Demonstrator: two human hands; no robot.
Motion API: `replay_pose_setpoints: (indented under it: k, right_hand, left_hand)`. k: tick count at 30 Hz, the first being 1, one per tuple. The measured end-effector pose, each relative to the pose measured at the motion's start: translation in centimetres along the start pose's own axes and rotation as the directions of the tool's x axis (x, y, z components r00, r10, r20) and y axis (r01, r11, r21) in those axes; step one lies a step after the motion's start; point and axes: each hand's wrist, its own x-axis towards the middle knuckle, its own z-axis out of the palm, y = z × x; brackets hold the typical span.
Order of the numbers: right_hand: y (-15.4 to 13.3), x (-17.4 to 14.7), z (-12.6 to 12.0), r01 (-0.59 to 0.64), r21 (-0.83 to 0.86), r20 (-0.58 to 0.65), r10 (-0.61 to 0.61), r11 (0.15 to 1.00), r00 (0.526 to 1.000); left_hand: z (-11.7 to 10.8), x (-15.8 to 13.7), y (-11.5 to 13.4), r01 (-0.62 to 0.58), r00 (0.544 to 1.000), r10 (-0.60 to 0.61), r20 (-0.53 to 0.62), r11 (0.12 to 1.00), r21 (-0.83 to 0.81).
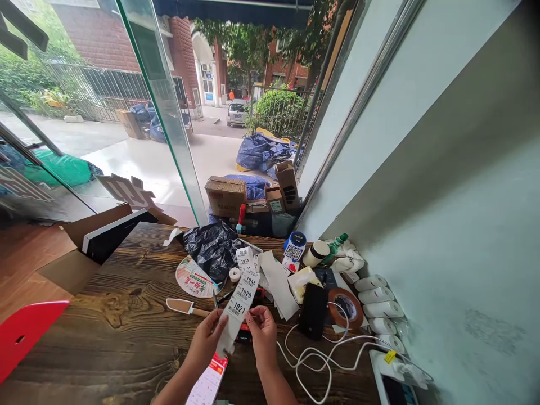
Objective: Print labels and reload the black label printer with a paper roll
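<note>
White label strip (241,292) (nos. 1021, 1045) pinched by our left hand (207,336) & right hand (262,332); tape roll (346,306) at 3 o'clock.

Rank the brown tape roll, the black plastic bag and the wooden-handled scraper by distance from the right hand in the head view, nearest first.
From the right hand:
1. Wooden-handled scraper, to its left on the table.
2. Brown tape roll, to its right; nearly a tie with the scraper.
3. Black plastic bag, behind, toward the glass.

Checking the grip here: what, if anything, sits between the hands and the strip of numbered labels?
Nothing visible does. The left hand and right hand both pinch the label strip directly at its lower end, above the wooden table.
</note>
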Motion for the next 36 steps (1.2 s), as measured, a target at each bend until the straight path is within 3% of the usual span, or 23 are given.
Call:
replay_pose_setpoints:
  k: [2,4,7,9,12,16,23,29,36]
  right_hand:
    - [-2.4,0.1,-0.6,0.123,-0.127,0.045,-0.118,0.984,0.992]
    - [-5.2,0.5,-1.0,0.282,-0.213,0.207,-0.239,0.936,0.949]
    - [-8.4,1.3,-0.8,0.482,-0.216,0.582,-0.285,0.849,0.762]
    - [-9.2,1.7,-0.3,0.541,-0.2,0.725,-0.248,0.817,0.642]
    - [-9.0,2.1,0.1,0.571,-0.189,0.801,-0.211,0.799,0.56]
    - [-8.7,1.7,0.0,0.572,-0.175,0.805,-0.218,0.801,0.552]
    - [-9.4,0.7,-0.1,0.53,-0.147,0.77,-0.24,0.835,0.591]
    - [-9.8,-0.2,-0.1,0.516,-0.125,0.751,-0.258,0.848,0.607]
    - [-11.6,-0.8,0.0,0.511,-0.1,0.779,-0.253,0.854,0.574]
  left_hand:
    - [-0.7,-0.3,0.5,-0.04,0.999,0.039,0.017,0.997,0.072]
    - [-1.5,-0.8,1.1,-0.083,0.995,0.072,0.073,0.984,0.155]
    - [-2.6,-1.4,2.5,-0.158,0.98,0.119,0.158,0.951,0.266]
    - [-3.1,-1.7,3.5,-0.195,0.972,0.139,0.187,0.925,0.325]
    - [-3.4,-2.1,4.6,-0.218,0.967,0.148,0.207,0.901,0.374]
    - [-3.2,-2.8,5.0,-0.203,0.969,0.135,0.205,0.911,0.36]
    - [-2.4,-3.8,4.9,-0.136,0.983,0.095,0.156,0.95,0.281]
    - [-2.4,-5.2,5.4,-0.154,0.982,0.111,0.153,0.939,0.309]
    - [-2.4,-6.7,6.5,-0.12,0.99,0.085,0.11,0.923,0.366]
